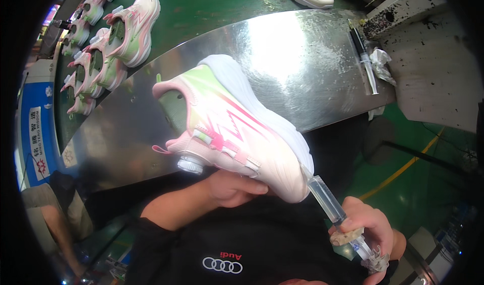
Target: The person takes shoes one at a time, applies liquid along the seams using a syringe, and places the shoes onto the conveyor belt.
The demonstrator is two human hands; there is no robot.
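Observation:
A pink, white and green sports shoe point(237, 129) with a thick white sole is tilted on its side in front of me, its toe pointing to the lower right. My left hand point(234, 188) grips it from below, thumb along the near side; part of its fingers is hidden behind the shoe. A round clear dial point(190, 165) sticks out by the tongue. In my right hand point(370, 222) is a clear syringe point(326, 200), its tip at the seam where the toe meets the sole. Tan wrapping surrounds the syringe's flange, and crumpled material covers the plunger end.
Behind the shoe lies a shiny metal plate point(201, 43). Several similar shoes point(133, 30) stand on a green surface point(212, 8) at the far left. On the plate's right are another syringe point(368, 71) and crumpled tissue point(382, 66), beside a stained grey metal panel point(433, 58). Another person's arm point(58, 227) shows lower left.

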